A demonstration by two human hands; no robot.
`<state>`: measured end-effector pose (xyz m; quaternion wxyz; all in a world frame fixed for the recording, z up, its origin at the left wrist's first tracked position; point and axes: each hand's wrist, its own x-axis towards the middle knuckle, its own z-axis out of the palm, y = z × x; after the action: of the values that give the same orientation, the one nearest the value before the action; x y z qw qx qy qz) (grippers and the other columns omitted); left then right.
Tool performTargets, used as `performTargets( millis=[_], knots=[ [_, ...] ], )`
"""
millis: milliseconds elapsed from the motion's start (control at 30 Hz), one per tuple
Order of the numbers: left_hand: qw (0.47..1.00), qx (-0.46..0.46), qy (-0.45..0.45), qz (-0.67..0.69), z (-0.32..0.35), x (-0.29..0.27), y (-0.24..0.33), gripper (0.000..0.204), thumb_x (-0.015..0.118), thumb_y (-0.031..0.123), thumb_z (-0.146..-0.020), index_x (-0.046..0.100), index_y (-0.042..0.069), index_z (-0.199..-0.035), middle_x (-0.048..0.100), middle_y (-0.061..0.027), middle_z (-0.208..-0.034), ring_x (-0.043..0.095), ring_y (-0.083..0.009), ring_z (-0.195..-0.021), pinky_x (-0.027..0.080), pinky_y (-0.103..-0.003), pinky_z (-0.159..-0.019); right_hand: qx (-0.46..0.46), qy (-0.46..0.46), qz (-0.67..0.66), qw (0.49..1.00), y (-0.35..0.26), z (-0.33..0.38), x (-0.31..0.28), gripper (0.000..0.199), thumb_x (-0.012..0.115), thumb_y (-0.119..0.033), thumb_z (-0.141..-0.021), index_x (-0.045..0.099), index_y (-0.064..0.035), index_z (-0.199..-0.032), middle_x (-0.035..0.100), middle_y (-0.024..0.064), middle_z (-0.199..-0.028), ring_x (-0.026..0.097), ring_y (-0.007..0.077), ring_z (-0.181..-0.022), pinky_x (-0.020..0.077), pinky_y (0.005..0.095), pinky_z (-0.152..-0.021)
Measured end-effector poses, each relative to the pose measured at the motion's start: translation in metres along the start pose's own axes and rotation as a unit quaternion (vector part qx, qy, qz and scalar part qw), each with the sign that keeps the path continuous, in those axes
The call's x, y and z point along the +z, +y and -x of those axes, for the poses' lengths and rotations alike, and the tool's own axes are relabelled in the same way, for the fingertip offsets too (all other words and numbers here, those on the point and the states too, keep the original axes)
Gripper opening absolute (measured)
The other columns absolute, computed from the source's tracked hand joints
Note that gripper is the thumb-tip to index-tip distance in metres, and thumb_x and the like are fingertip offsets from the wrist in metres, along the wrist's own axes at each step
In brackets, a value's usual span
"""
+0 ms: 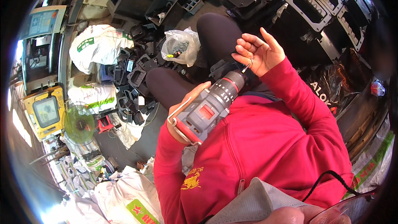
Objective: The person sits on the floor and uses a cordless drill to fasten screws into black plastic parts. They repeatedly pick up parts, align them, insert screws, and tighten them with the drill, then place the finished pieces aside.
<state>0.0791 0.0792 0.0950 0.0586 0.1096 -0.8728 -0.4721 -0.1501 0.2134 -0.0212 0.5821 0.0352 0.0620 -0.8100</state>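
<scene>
My left hand (179, 118) is closed around the handle of a grey and red cordless drill (210, 110). The handle itself is mostly hidden under the drill's body. Its thin bit (245, 69) points up and right toward my right hand (260, 54). That hand is open, palm up, with its fingers apart and slightly bent. A small shiny piece of metal (250, 62) shows between the bit's tip and my palm; I cannot tell whether it is a screw or a ring. Just left of my knee, a clear plastic bag (191, 45) holds many small grey metal pieces, probably screws.
Black plastic housings (137, 74) are heaped on the floor at left. Black frames with large openings (306, 8) stand at the upper right. White sacks (97, 47) lie at left and lower left. A green fan (79, 125) stands beside a yellow-framed screen (46, 112).
</scene>
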Motion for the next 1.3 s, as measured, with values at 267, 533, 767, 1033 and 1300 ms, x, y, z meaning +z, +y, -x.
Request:
performTargets(
  millis=[267, 533, 767, 1033, 1300],
  knots=[
    [0.963, -0.175, 0.015, 0.203, 0.011, -0.003, -0.007, 0.069, 0.076, 0.004, -0.071, 0.047, -0.001, -0.133, 0.055, -0.0123, -0.130, 0.060, -0.0170, -0.109, 0.047, -0.027, -0.092, 0.017, 0.010, 0.044, 0.999, 0.018, 0.001, 0.017, 0.052, 0.046, -0.046, -0.096, 0.056, 0.0019, -0.113, 0.063, 0.0199, -0.111, 0.063, 0.0312, -0.104, 0.0483, 0.0481, -0.096],
    [0.991, 0.026, 0.025, -0.126, 0.018, -0.012, 0.001, 0.078, 0.080, 0.018, -0.065, 0.044, 0.003, -0.133, 0.053, -0.0125, -0.126, 0.055, -0.0243, -0.113, 0.044, -0.035, -0.096, 0.014, 0.025, 0.286, 0.958, 0.022, 0.016, 0.021, 0.037, 0.059, -0.023, -0.093, 0.053, -0.0037, -0.125, 0.058, 0.0128, -0.123, 0.057, 0.0232, -0.113, 0.0499, 0.0351, -0.090],
    [1.000, 0.004, 0.008, -0.012, 0.020, -0.011, 0.004, 0.072, 0.073, 0.004, -0.072, 0.040, 0.003, -0.136, 0.054, -0.0110, -0.124, 0.057, -0.0199, -0.108, 0.049, -0.032, -0.092, 0.067, 0.026, 0.394, 0.916, 0.015, 0.020, 0.015, 0.032, 0.062, -0.007, -0.090, 0.058, -0.0012, -0.121, 0.066, 0.0077, -0.093, 0.066, 0.0144, -0.083, 0.0568, 0.0280, -0.076],
    [0.999, 0.029, 0.026, 0.007, 0.016, -0.004, 0.009, 0.070, 0.073, 0.003, -0.073, 0.042, 0.004, -0.135, 0.056, -0.0102, -0.121, 0.059, -0.0189, -0.107, 0.050, -0.031, -0.092, 0.138, -0.072, 0.144, 0.977, 0.025, 0.013, -0.003, 0.020, 0.060, -0.006, -0.090, 0.061, -0.0033, -0.109, 0.061, 0.0041, -0.087, 0.061, 0.0113, -0.078, 0.0591, 0.0316, -0.078],
    [0.997, 0.025, 0.034, -0.061, 0.014, -0.012, 0.013, 0.074, 0.081, 0.027, -0.068, 0.048, 0.002, -0.129, 0.055, -0.0124, -0.124, 0.056, -0.0239, -0.113, 0.044, -0.035, -0.096, 0.077, -0.049, 0.128, 0.988, 0.025, 0.011, -0.023, 0.014, 0.061, -0.008, -0.090, 0.061, -0.0071, -0.104, 0.057, 0.0017, -0.085, 0.058, 0.0106, -0.076, 0.0592, 0.0305, -0.075]
  ],
)
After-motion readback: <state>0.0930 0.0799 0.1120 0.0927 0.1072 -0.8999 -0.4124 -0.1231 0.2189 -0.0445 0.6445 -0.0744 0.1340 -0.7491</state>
